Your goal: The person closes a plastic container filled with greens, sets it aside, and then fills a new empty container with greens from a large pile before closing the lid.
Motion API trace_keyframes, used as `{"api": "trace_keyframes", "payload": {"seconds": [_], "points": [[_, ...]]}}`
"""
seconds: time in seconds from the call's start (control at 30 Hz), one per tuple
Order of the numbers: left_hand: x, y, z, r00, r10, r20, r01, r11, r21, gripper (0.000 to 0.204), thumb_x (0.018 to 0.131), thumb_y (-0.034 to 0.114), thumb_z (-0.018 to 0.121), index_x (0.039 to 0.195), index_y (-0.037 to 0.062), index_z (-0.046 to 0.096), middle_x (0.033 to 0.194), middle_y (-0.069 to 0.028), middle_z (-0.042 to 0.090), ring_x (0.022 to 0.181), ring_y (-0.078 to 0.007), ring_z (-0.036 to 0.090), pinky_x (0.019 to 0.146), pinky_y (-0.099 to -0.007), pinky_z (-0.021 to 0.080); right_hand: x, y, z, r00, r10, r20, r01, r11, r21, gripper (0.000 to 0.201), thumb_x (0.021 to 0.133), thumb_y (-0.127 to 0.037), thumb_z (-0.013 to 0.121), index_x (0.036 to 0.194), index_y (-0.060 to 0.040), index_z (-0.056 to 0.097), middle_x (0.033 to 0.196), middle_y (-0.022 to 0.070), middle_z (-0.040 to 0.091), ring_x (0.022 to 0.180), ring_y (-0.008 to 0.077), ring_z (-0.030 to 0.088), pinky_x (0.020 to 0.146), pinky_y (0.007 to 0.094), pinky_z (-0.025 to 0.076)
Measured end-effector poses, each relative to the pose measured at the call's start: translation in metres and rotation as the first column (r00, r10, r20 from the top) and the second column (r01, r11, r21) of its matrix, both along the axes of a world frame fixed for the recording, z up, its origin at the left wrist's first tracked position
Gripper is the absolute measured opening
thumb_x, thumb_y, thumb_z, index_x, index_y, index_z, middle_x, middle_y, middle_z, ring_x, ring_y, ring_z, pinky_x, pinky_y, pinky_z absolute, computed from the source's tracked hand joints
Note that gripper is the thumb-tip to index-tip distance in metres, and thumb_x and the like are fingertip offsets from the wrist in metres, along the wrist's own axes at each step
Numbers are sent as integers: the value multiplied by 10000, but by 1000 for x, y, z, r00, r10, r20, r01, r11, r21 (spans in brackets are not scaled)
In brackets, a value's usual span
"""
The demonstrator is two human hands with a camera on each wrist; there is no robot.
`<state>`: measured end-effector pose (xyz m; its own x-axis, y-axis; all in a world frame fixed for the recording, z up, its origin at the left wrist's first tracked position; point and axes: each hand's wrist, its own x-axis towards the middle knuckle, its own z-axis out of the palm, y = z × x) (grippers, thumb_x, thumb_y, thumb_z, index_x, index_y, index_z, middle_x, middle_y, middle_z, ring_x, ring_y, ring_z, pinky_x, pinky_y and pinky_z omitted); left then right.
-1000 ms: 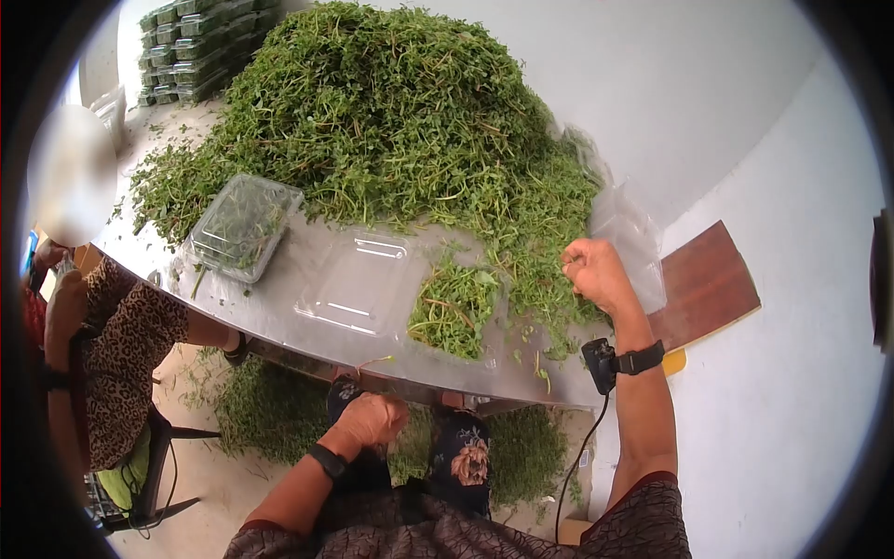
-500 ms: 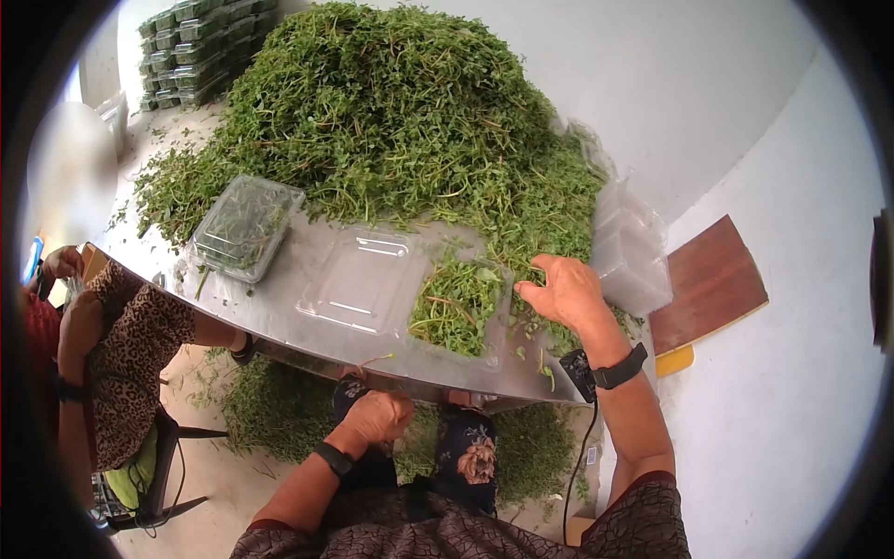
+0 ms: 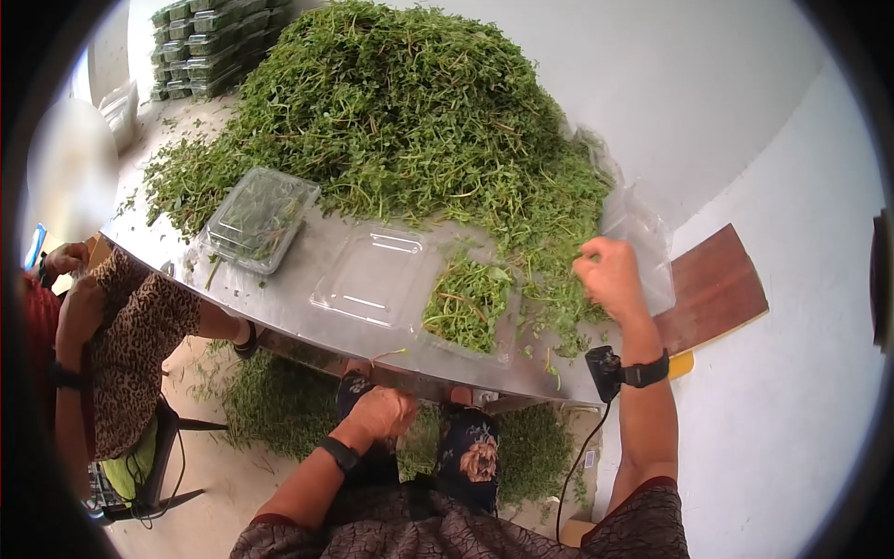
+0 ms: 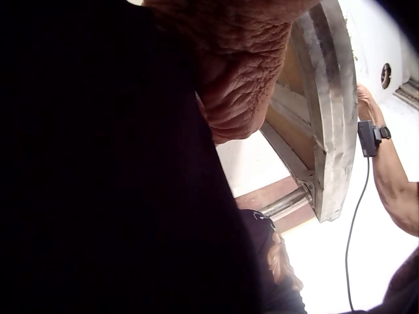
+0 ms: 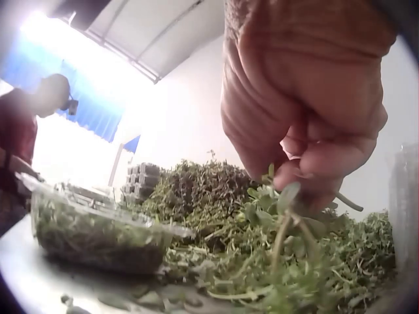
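Note:
At the right edge of the heap of leafy green sprigs [image 3: 400,121], my right hand [image 3: 613,278] has its fingers bent down into the greens. The right wrist view shows its thumb and fingertips pinching a few sprigs [image 5: 288,216], with a stem poking out past them. To its left lies an open clear clamshell box; the base holds greens [image 3: 464,303] and the flat lid [image 3: 371,278] lies beside it. My left hand [image 3: 384,413] hangs loosely curled over my lap, below the table edge, with nothing seen in it. Its fingertips are hidden.
A closed clamshell of greens [image 3: 263,222] stands left on the metal table [image 3: 279,307]. Stacked filled boxes [image 3: 209,47] rise behind. Clear empty boxes [image 3: 643,242] and a red-brown board [image 3: 712,289] are at the right. Another person [image 3: 140,363] sits left. More greens [image 3: 279,410] lie underneath.
My right hand moved left with spread fingers towards the open box, then back right to the heap, where its fingers are bent again. My left hand stayed over the lap. The head view shifted slightly.

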<state>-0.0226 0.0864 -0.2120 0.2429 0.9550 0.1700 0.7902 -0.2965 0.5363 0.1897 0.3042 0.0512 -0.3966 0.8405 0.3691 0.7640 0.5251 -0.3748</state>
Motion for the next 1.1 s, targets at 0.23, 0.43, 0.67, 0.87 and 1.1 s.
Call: {"api": "trace_keyframes", "payload": {"seconds": [0.23, 0.43, 0.67, 0.87, 1.1], "points": [[3, 2, 0, 999, -8, -35, 7, 999, -38, 182, 822, 223, 579, 764, 57, 627, 816, -141, 653, 720, -362, 651, 672, -463, 536, -24, -44, 48, 874, -84, -478, -170, 869, -464, 299, 828, -78, 629, 1038, 131, 590, 681, 78, 607, 490, 95, 583, 374, 204, 431], [3, 1, -1, 1000, -2, -4, 2, 1000, 14, 145, 798, 201, 579, 769, 66, 626, 788, -141, 649, 718, -357, 653, 662, -456, 532, -51, -72, 50, 760, -54, -647, -355, 800, -483, 323, 872, -93, 608, 1087, 135, 531, 737, 36, 582, 512, 85, 596, 369, 183, 442], [3, 3, -6, 1000, -14, -2, 14, 1000, 2, 130, 777, 198, 590, 758, 74, 624, 766, -133, 649, 706, -340, 654, 646, -446, 531, -62, -93, 41, 884, 73, -461, -397, 636, -662, 344, 905, -171, 596, 1125, 89, 549, 913, 151, 629, 606, 166, 664, 424, 230, 478], [3, 4, -13, 999, -15, -37, 15, 1000, -6, 127, 811, 200, 599, 778, 78, 614, 795, -112, 640, 725, -334, 642, 631, -431, 531, -59, -96, 41, 946, 107, -307, -273, 776, -569, 316, 912, -167, 583, 1149, 41, 580, 968, 142, 659, 698, 157, 672, 558, 243, 514], [3, 4, -8, 1000, -23, 11, 22, 998, 58, 169, 805, 225, 579, 766, 68, 629, 769, -140, 656, 698, -339, 655, 646, -442, 537, -61, -100, 17, 867, 460, -192, -489, 860, -147, 252, 851, -100, 634, 1093, -35, 655, 1080, 159, 673, 895, 262, 679, 713, 317, 548]]}}
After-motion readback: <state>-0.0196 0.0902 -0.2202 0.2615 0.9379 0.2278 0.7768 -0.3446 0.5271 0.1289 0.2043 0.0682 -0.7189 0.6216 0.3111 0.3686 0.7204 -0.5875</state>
